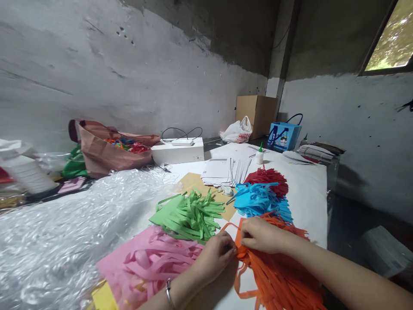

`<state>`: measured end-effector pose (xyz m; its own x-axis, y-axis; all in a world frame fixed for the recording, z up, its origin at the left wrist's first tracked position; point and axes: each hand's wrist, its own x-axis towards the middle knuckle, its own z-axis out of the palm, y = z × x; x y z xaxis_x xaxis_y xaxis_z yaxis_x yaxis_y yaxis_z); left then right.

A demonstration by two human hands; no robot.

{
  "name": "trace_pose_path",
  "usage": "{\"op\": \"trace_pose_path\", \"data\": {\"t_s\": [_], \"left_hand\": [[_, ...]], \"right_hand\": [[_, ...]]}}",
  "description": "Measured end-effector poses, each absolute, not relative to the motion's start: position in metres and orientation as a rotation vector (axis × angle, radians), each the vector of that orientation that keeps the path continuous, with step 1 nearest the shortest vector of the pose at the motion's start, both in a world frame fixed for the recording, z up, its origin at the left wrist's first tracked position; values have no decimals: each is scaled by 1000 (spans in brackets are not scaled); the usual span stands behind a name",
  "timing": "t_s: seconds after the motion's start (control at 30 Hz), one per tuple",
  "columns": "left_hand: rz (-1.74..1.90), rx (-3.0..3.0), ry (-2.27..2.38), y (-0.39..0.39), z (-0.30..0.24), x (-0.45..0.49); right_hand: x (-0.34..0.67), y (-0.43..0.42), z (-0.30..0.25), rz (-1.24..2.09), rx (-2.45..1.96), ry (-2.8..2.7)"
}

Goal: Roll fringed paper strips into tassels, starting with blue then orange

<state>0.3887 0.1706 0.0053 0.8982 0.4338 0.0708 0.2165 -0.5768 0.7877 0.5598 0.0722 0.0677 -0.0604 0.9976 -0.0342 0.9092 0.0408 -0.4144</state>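
My left hand (215, 253) is closed in a pinch on the edge of an orange fringed sheet (277, 280), where a thin orange strip loops up beside the fingers. Just right of it, my right hand (260, 234) has its fingers curled onto the sheet's top end. Long cut strips spread from there toward the near edge of the table. To the left lie a pink fringed bundle (151, 262) and a green fringed bundle (190, 213). Beyond my right hand sit a blue fringed bundle (260, 199) and a dark red one (271, 178). My fingertips are partly hidden.
Clear plastic wrapping (80, 232) covers the table's left side. Farther back stand stacked white papers (222, 170), a glue bottle (259, 156), a white box (179, 153), a pink bag (106, 157) of colourful strips, a blue bag (284, 135) and a cardboard box (258, 112).
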Motion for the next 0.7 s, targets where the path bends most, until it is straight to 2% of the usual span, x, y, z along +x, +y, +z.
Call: {"op": "trace_pose_path", "data": {"t_s": [0.7], "left_hand": [[430, 2105, 497, 170, -3, 392]], "right_hand": [[551, 69, 75, 277, -1941, -2340]]}}
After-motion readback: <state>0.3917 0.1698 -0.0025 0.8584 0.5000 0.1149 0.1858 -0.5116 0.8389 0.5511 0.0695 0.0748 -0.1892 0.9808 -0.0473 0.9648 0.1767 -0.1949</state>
